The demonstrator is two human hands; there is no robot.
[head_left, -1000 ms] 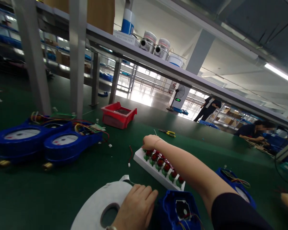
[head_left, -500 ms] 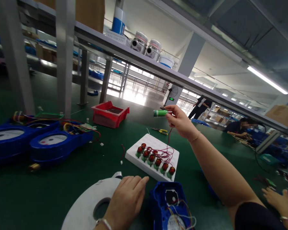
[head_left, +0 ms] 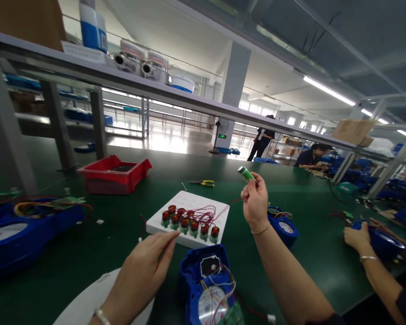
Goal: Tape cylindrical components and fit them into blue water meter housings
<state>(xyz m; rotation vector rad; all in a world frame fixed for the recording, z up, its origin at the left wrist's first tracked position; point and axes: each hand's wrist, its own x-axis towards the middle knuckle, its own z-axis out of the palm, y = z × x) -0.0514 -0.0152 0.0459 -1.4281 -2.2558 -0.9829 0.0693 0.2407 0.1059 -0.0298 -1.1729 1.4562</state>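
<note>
My right hand [head_left: 255, 198] is raised above the bench, its fingers closed around a green cylindrical battery [head_left: 245, 173] that tilts up to the left. A red wire runs from near this hand towards a white foam block [head_left: 186, 198], which holds several upright batteries [head_left: 194, 228] with dark red tops and tangled red leads. My left hand [head_left: 150, 259] hovers over a white disc-shaped roll [head_left: 88, 295], fingers stretched towards the block's front edge and holding nothing visible. Just right of it lies an open blue meter housing [head_left: 186, 280] with a round dial and loose coloured wires.
A red bin [head_left: 104, 180] and yellow-handled pliers [head_left: 203, 183] lie farther back. Blue meters [head_left: 54, 225] sit at left, another blue meter [head_left: 284, 228] beyond my right forearm. At right, a co-worker's hands [head_left: 358, 237] hold a blue housing. An overhead shelf [head_left: 203, 101] crosses the bench.
The view has swung right and levelled. The battery in my right hand has turned from level to tilted. My left hand has moved forward towards the foam block; more of the co-worker's hands shows.
</note>
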